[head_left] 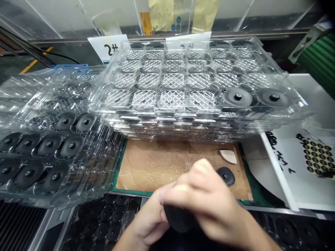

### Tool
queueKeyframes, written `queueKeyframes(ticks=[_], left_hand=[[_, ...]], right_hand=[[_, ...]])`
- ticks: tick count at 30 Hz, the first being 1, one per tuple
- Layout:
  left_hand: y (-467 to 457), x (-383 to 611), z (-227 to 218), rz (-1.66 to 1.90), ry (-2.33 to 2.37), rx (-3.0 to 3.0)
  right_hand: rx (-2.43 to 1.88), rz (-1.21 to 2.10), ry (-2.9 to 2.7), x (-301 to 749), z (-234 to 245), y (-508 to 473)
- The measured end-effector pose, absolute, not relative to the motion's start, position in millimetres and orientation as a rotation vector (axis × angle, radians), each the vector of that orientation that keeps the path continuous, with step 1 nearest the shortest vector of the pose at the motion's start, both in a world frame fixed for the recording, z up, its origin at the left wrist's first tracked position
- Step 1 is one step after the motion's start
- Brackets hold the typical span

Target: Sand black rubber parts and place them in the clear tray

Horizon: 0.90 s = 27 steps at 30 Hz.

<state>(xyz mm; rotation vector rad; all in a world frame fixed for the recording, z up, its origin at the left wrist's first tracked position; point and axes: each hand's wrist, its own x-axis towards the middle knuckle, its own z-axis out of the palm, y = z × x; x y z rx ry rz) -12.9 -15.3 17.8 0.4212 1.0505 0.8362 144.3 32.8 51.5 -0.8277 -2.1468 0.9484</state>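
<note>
Low in the view, a black rounded disc part (180,220) is held between my two hands. My left hand (154,216) grips it from the left, most of its fingers hidden behind the part and the other hand. Over its top and right side curls my right hand (209,195), fingers bent and closed on it. A second black disc with a small raised centre (225,176) lies just beyond my right hand on a brown board (151,167). Near it rests a small white curved piece (228,157).
A stack of clear plastic trays (172,104) stands ahead, two discs in its top tray's front right. Leftward, another clear tray (89,164) holds several black discs. At right, a white bin (277,167) contains a sheet of round stickers (318,157). More discs lie below the board.
</note>
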Motion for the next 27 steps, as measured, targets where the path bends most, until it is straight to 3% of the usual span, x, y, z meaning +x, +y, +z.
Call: queueKeyframes(ticks=[4,7,10,19,23,27], left_hand=[[-12.6,-19.5,14.7,0.864,0.641,0.179],[-11.6,-24.9,8.6,0.906,0.475,0.086],[-10.9,-30.2,3.4,0.922,0.409,0.046],[-14.4,-40.8,-1.8,0.990,0.423,0.146],[-15.9,-43.4,-4.6,1.192,0.841,0.720],[-15.1,-46.0,-3.6,1.141,1.090,1.308]], right_hand=[[-1.417,1.017,-1.605,148.0,-12.1,47.4],[-1.496,1.086,-1.618,141.9,-63.9,44.1],[-1.580,1.045,-1.584,134.5,-86.9,28.3],[-1.606,1.054,-1.442,145.4,-55.2,11.9],[-1.619,1.070,-1.357,151.9,-46.6,7.0],[-1.556,1.065,-1.318,154.3,-31.1,-0.5]])
